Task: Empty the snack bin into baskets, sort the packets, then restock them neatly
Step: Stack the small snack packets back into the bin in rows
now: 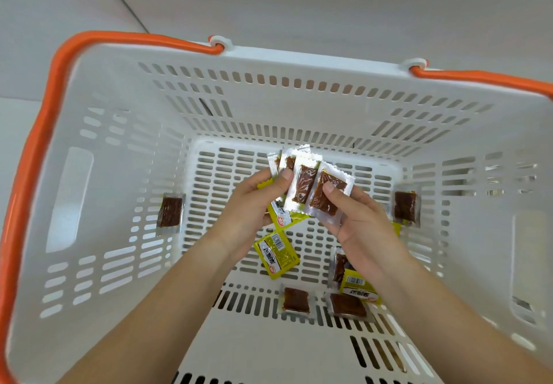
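Note:
Both my hands reach down into a white slotted basket (269,108) with orange handles (45,132). My left hand (254,204) grips a fanned stack of clear packets with brown snack inside (302,186), thumb on top, with a yellow packet under them. My right hand (356,222) pinches the rightmost clear packet (324,196) of that fan. More packets lie loose on the basket floor: a yellow one (276,253), a clear one at the left wall (170,213), one at the right wall (405,207), and two near the front (295,300) (348,306).
Another yellow packet (357,288) lies under my right wrist beside a clear one (339,265). The basket's slotted walls rise steeply on all sides. A pale grey surface (299,3) lies beyond the far rim.

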Demonstrator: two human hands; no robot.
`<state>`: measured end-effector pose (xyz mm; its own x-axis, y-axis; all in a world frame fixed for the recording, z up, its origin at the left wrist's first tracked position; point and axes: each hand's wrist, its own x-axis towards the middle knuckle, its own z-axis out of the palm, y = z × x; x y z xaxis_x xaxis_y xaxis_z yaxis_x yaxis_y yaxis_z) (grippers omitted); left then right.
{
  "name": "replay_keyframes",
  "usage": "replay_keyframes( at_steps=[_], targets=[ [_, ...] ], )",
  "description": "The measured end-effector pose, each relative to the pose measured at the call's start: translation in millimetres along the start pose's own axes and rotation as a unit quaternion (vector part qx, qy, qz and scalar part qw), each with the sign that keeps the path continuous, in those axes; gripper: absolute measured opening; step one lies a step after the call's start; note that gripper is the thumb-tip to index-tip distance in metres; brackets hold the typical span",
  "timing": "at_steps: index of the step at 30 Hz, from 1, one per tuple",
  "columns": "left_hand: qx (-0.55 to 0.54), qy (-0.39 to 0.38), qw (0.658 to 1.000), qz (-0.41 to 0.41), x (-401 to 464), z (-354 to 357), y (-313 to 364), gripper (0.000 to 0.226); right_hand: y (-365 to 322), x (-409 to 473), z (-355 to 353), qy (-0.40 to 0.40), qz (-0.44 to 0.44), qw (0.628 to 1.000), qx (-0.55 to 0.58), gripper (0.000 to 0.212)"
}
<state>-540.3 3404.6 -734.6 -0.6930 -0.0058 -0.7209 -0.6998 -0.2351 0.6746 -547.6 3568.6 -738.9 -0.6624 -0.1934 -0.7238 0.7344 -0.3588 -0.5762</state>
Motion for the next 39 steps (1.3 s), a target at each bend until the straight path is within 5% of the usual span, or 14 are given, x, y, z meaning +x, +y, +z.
replay_keyframes(
  at_steps=[4, 9, 13, 17, 20, 25, 29, 33, 36, 39],
  targets=[
    [0.027, -0.049, 0.998, -0.003, -0.2, 0.6, -1.0, 0.032, 1.1, -0.5, 2.1, 0.019, -0.024, 0.998, -0.046, 0.014],
    [0.008, -0.107, 0.993, -0.058, 3.1, -1.7, -1.4, 0.031, -3.5, 0.1, 4.8, -0.028, -0.011, 0.998, -0.059, 0.027],
    [-0.035, -0.056, 0.997, -0.035, 6.5, -13.9, 7.2, 0.038, -3.7, 5.1, -0.7, 0.034, -0.003, 0.999, -0.011, 0.036],
    [0.095, 0.002, 0.993, 0.070, -1.8, -8.6, 13.9, 0.029, -0.7, 5.9, -0.1, 0.072, -0.024, 0.995, -0.068, 0.026],
    [0.191, -0.023, 0.973, 0.129, -7.6, 8.7, 11.0, 0.023, 2.6, 5.9, 2.7, 0.069, -0.010, 0.994, -0.079, 0.019],
    [0.285, 0.007, 0.942, 0.178, -1.4, 18.9, -7.1, 0.037, 7.8, 5.7, -0.2, 0.069, 0.027, 0.996, -0.053, 0.021],
    [0.234, 0.042, 0.968, 0.080, 0.9, 15.4, -4.9, 0.074, 4.8, 3.6, 5.7, 0.047, 0.028, 0.997, -0.058, 0.072],
    [0.194, -0.029, 0.980, 0.022, -2.0, 14.5, -3.9, 0.044, 6.7, 6.7, 7.0, 0.026, 0.016, 0.995, -0.093, 0.063],
    [0.193, -0.047, 0.980, 0.002, -4.7, 26.9, -8.9, 0.025, 10.7, 5.9, 12.1, 0.002, -0.001, 0.994, -0.113, 0.034],
    [0.164, -0.057, 0.984, -0.034, -5.8, 30.8, -8.3, 0.027, 12.8, 6.0, 12.3, -0.016, -0.004, 0.991, -0.136, 0.057]
  ],
)
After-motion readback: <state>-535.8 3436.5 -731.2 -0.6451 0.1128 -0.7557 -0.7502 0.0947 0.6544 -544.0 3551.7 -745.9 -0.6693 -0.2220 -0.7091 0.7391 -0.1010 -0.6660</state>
